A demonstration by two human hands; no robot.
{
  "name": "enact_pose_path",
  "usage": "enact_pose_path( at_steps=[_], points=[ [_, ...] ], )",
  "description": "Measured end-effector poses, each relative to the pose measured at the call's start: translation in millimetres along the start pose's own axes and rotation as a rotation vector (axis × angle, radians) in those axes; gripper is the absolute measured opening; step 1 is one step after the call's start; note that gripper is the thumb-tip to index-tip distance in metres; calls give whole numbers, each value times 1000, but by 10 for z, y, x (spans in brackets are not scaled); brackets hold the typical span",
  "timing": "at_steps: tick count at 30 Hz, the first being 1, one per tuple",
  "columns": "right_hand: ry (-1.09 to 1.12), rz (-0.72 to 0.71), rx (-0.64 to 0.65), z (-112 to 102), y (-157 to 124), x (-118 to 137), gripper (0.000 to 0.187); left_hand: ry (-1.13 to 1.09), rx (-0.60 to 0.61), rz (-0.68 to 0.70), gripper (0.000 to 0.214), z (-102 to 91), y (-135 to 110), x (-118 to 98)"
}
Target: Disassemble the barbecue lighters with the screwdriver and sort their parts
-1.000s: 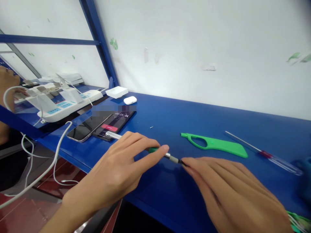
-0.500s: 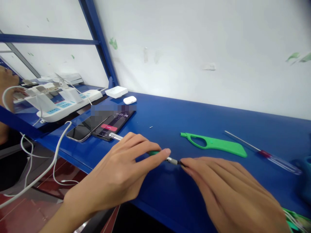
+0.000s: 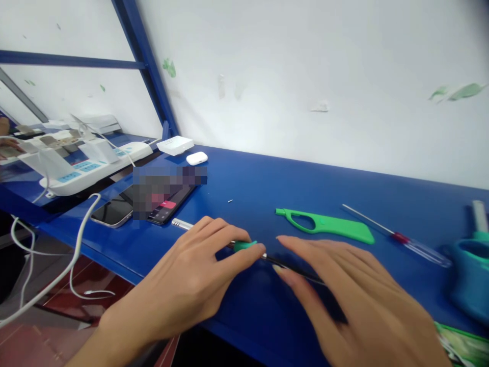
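Observation:
My left hand (image 3: 194, 262) pinches the inner part of a stick lighter between thumb and fingers. Its metal tube (image 3: 181, 224) sticks out left of the hand, and a green trigger (image 3: 244, 245) shows at the fingertips. From there a thin dark part (image 3: 292, 269) runs right, passing between the parted thumb and forefinger of my right hand (image 3: 355, 290). Whether the right thumb touches it I cannot tell. Beyond that hand lies the green lighter casing (image 3: 342, 230), with a loop at its left end. A tiny screw-like piece (image 3: 229, 201) rests farther back on the blue table.
Right of the casing lies a screwdriver (image 3: 424, 251), near a blue-green object (image 3: 471, 278). Two phones (image 3: 112, 211), an earbud case (image 3: 197, 158) and a white box (image 3: 175, 145) sit at left. A power strip (image 3: 95, 173) and white cable (image 3: 78, 250) lie beyond the table's left edge.
My right thumb and forefinger have opened from their pinch at the lighter part's end. More of the dark part shows. The view has swung right, bringing in more of the blue-green object.

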State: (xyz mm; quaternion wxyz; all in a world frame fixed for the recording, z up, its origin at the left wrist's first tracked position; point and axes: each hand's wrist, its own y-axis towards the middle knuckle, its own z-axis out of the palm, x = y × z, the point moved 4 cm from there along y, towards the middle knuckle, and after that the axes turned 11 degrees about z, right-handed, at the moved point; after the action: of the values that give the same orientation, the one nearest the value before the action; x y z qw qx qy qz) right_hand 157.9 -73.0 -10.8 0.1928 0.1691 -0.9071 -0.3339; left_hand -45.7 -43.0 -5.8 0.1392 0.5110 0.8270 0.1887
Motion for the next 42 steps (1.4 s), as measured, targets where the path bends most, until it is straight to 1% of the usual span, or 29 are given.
enact_pose_path(
  at_steps=[2,3,4,5,6,7,8,10,12,15,17,21,24,28,33,36,38,42],
  points=[
    [9,46,-34,-100,-46,-120,23,-6,9,-11,39,19,-9,3],
    [24,48,-28,-158,-87,-208,23,-6,15,-16,41,31,-18,5],
    [25,62,27,-202,-139,-318,22,-4,21,-19,42,43,-28,6],
    [-6,103,26,-267,-197,-448,20,-1,28,-19,44,57,-38,6],
    [-60,183,67,-311,-260,-595,19,-1,33,-19,45,71,-48,8],
    [-90,212,41,-375,-324,-710,18,-4,34,-15,45,84,-56,10],
    [-106,224,62,-410,-386,-801,19,-10,34,-11,45,96,-63,13],
    [-103,187,123,-434,-485,-885,25,-25,31,4,44,116,-71,21],
    [-76,136,175,-412,-541,-866,28,-24,32,20,43,130,-73,31],
    [-43,132,173,-362,-550,-776,21,-14,45,29,43,147,-65,33],
    [-34,131,161,-335,-528,-722,19,-17,52,32,42,156,-46,17],
    [-31,89,166,-316,-464,-658,23,-10,44,30,39,172,36,-26],
    [-36,89,176,-318,-404,-624,21,14,29,33,31,182,114,-47],
    [-9,99,200,-302,-333,-557,23,-8,50,50,26,207,190,-72],
    [46,143,226,-294,-320,-528,22,13,111,83,38,229,223,-122],
    [58,139,207,-315,-330,-531,19,57,172,117,48,252,238,-158],
    [61,132,184,-328,-324,-530,18,97,209,134,51,272,254,-177],
    [51,119,152,-339,-292,-516,17,138,191,158,49,293,296,-206]
  ],
)
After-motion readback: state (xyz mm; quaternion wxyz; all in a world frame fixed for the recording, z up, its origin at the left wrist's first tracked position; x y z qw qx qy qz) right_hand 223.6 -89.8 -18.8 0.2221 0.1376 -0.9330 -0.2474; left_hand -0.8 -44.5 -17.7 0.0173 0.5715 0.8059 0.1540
